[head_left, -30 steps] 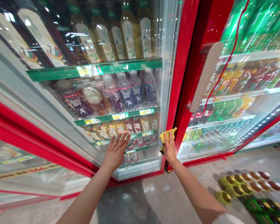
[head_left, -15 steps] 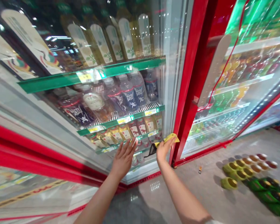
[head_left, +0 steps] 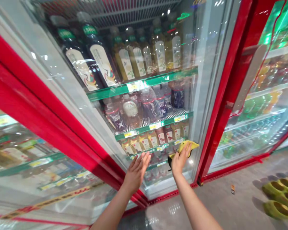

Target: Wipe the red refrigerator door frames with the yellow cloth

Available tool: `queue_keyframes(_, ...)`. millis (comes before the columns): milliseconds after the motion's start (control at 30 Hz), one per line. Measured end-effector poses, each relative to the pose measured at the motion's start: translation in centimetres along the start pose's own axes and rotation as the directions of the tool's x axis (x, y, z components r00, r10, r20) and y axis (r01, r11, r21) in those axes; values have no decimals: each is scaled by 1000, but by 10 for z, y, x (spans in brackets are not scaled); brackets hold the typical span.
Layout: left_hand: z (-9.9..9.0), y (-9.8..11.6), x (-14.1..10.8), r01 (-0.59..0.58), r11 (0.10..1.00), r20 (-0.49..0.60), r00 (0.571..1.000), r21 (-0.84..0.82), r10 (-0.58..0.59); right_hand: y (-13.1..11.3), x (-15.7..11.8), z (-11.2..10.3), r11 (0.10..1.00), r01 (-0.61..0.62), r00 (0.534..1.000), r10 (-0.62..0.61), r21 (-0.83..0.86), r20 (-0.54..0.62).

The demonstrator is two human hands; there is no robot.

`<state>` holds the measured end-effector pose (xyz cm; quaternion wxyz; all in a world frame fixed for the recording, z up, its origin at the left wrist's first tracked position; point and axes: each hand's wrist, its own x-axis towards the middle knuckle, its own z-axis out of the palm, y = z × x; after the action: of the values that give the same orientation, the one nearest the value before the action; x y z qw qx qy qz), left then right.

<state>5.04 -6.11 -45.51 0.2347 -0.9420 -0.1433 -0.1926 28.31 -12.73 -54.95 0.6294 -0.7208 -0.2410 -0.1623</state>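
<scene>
My left hand is open, its fingers stretched out together, just before or against the glass door of a drinks fridge; I cannot tell whether it touches. In my right hand is a yellow cloth with a dark part hanging at its left side. That hand presses the cloth flat at the lower right of the glass, fingers over it. Behind the door, bottles stand on green-edged shelves: tall dark bottles on top, purple-labelled bottles below, and small yellow-labelled bottles lower down.
A red door frame borders the glass on the right, with a pale handle and a red cord beside it. Another lit fridge stands farther right. On the grey floor are yellow containers and a small orange item.
The view has swung left and up, so more of the upper shelf and left-hand fridge shows. My right hand and the cloth have moved off the red frame's edge onto the glass.
</scene>
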Motion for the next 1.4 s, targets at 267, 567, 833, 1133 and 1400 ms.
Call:
queue_keyframes(267,-28,-39,-45,59,998,-150,987,11,-57,-81,-65,29,905,423,883,-400,-46,246)
queue_keyframes(567,-51,-60,-100,204,973,-199,963,110,-179,-101,-68,37,423,886,317,-851,188,418)
queue_keyframes(833,-60,-65,-141,248,942,-147,965,226,-219,-159,-67,52,368,914,286,-881,168,376)
queue_keyframes(1133,-62,-64,-153,306,927,-164,948,217,-274,-125,-58,30,47,956,-73,-919,290,388)
queue_keyframes(1400,-57,-68,-155,396,915,-274,891,80,-362,-242,-37,36,99,933,-3,-959,346,283)
